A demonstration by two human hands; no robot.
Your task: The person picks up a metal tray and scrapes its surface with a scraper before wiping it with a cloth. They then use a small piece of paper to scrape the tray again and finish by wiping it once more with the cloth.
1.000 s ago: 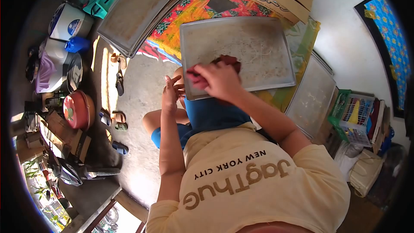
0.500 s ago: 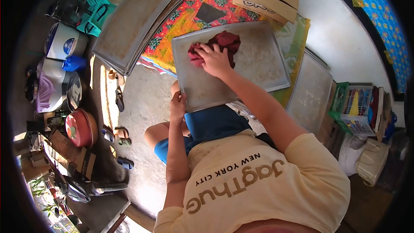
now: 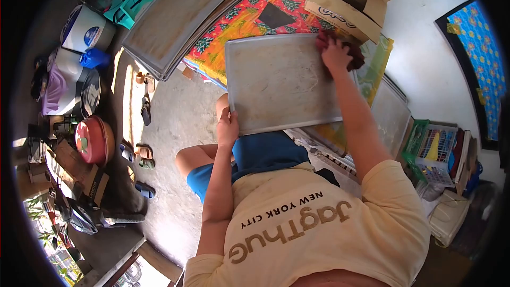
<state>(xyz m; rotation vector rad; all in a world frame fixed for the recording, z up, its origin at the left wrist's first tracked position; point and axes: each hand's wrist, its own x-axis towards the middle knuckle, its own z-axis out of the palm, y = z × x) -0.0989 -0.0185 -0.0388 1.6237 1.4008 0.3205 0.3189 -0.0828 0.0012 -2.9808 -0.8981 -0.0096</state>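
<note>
A grey metal tray [image 3: 281, 85] with brownish stains lies tilted between my lap and the patterned table. My left hand [image 3: 227, 127] grips its near left corner, fingers wrapped round the rim. At the tray's far right corner, my right hand [image 3: 337, 57] presses a crumpled dark red cloth [image 3: 355, 56], part of which hangs past the edge. The fingers of that hand are bent over the cloth.
A stack of similar trays [image 3: 180, 16] rests at the table's left. An open cardboard box [image 3: 345, 13] stands behind the tray on the flowered tablecloth [image 3: 212, 42]. More trays [image 3: 390, 117] lean at the right, near a plastic basket [image 3: 435, 146]. Sandals [image 3: 146, 109] lie on the floor.
My right hand has moved with the red cloth from the tray's upper middle to its far right corner. My left hand still holds the near left corner.
</note>
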